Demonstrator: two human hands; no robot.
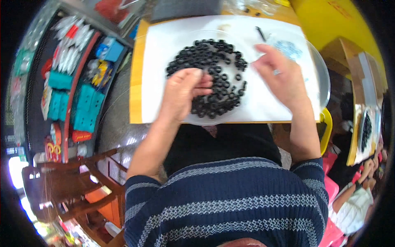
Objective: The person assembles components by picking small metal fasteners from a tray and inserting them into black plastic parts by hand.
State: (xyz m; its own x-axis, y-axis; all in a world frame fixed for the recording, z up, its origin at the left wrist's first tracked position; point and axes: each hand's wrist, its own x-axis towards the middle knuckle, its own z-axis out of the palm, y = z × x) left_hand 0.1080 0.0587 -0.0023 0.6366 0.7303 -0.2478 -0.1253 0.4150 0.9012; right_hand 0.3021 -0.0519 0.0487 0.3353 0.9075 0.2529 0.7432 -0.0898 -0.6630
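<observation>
Many black ring-shaped pieces [222,92] lie in a shallow clear round tray [207,120] on a white-covered table. Over the tray's left part is my left hand [183,88], its thumb and fingers pinched together. Whatever it pinches is hidden, with black rings just behind the fingertips. My right hand [284,76], wearing a ring, hovers to the right of the tray. Its fingers point left, slightly blurred, with the tips apart and nothing visible between them. Beyond it, small clear bluish pieces [290,48] lie in another clear round tray [325,78].
A short black stick-like item [260,33] lies near the far right. At the back stands a dark box [185,10]. On the left are shelves holding teal packs [88,109]. A wooden chair [61,193] stands lower left. Another person [356,206] sits at the right.
</observation>
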